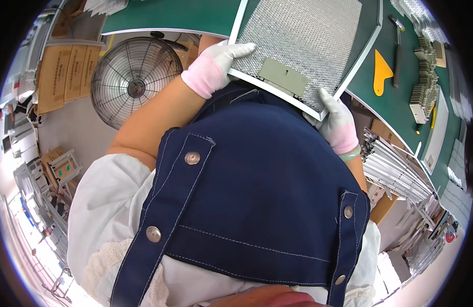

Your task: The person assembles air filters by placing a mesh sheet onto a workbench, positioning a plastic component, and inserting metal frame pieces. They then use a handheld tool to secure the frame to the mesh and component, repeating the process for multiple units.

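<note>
A white metal frame (269, 91) reaches over the near edge of the green table, held by its near corners in both gloved hands. Silver metal mesh (305, 36) lies within the frame, and a grey-green rectangular plate (283, 77) sits at the mesh's near edge. My left hand (223, 60) grips the left corner, thumb on top of the mesh side. At the right near corner, my right hand (336, 122) is closed on the frame, thumb above and fingers partly hidden beneath.
On the green table (405, 123) to the right lie a yellow scraper (381, 72), a black-handled hammer (397, 56) and stacked grey parts (423, 82). A round black floor fan (136, 88) stands at the left near cardboard boxes (68, 77). White metal profiles (397, 169) are stacked below right.
</note>
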{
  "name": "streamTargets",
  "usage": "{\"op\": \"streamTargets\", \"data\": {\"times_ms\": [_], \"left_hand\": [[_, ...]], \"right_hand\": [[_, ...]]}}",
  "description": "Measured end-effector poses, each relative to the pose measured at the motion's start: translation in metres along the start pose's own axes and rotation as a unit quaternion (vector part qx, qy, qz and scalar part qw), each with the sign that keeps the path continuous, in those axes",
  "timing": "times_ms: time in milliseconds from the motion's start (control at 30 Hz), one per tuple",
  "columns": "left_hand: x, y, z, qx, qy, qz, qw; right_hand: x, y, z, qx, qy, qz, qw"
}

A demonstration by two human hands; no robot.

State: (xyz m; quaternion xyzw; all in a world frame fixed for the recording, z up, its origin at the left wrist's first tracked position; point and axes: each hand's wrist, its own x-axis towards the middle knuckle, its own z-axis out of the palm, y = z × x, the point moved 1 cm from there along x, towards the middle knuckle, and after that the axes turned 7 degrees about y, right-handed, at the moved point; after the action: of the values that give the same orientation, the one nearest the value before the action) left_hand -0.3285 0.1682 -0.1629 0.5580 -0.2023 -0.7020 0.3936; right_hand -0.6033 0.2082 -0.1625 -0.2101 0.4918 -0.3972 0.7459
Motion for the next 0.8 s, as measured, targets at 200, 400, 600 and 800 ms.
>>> {"op": "streamTargets", "data": {"times_ms": [200,400,600,800], "left_hand": [[0.003,-0.004,0.009,-0.092,-0.078,-0.061,0.991],[0.016,-0.017,0.007,-0.062,-0.011,0.013,0.998],[0.013,-0.008,0.003,-0.027,-0.042,-0.011,0.999],[0.011,-0.006,0.006,-0.05,-0.021,-0.043,0.998]], "right_hand": [[0.004,0.002,-0.014,0.078,0.145,-0.032,0.986],[0.005,0.001,-0.007,0.023,0.117,-0.001,0.993],[0.008,0.003,-0.011,-0.029,0.052,0.068,0.996],[0.013,0.006,-0.019,-0.027,0.017,0.087,0.996]]}}
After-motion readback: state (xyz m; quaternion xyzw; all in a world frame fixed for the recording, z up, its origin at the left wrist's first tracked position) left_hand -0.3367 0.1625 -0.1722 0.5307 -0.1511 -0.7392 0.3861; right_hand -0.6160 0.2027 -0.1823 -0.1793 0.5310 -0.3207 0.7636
